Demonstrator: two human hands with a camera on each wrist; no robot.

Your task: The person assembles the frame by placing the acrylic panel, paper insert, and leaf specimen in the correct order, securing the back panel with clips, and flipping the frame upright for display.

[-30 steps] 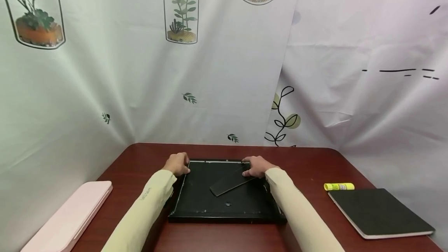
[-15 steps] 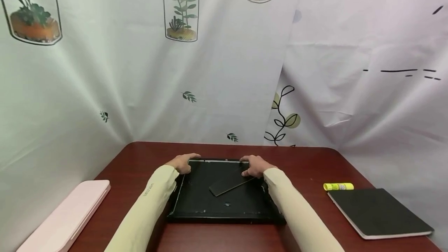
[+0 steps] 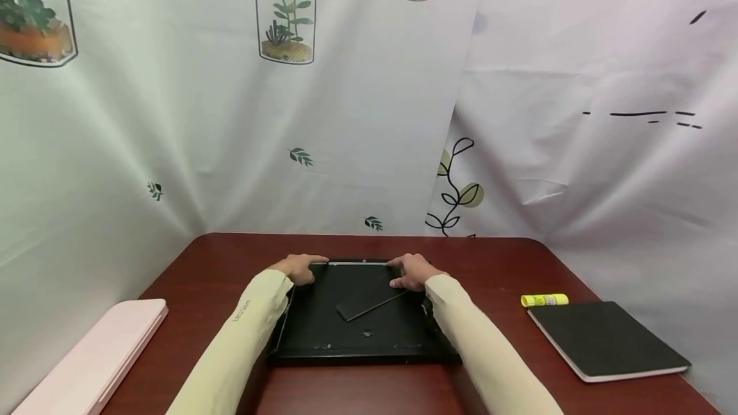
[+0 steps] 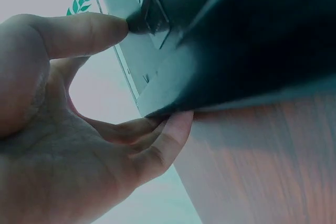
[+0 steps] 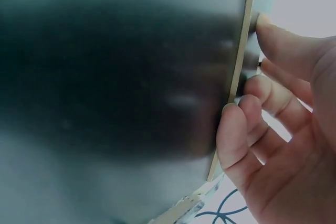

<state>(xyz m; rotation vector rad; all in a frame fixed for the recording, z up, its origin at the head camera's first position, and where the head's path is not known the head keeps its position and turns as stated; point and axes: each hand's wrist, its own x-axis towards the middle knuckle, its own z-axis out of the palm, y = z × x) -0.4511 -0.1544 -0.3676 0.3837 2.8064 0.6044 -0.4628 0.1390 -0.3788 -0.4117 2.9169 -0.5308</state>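
A black picture frame [image 3: 311,325] lies back side up on the table, its flat support leg [image 3: 363,305] slanting across the backing. My left hand [image 3: 296,269] grips its far left corner, index finger stretched along the far edge. In the left wrist view, the thumb [image 4: 89,34] meets the frame beside a metal hanger [image 4: 156,18], and the other fingers bend against its side. At the far right corner my right hand [image 3: 414,272] holds the frame. The right wrist view shows curled fingertips [image 5: 231,129] at the border of the backing board [image 5: 105,77].
On the right lie a black-covered notebook [image 3: 605,341] and a yellow glue stick [image 3: 544,300]. A pale pink flat case [image 3: 86,357] sits at the left of the reddish-brown table [image 3: 346,389]. A printed white curtain [image 3: 357,114] hangs behind.
My left index finger has straightened along the frame's far edge. The right hand stays at its corner. The head view has turned slightly, so everything sits a little further left.
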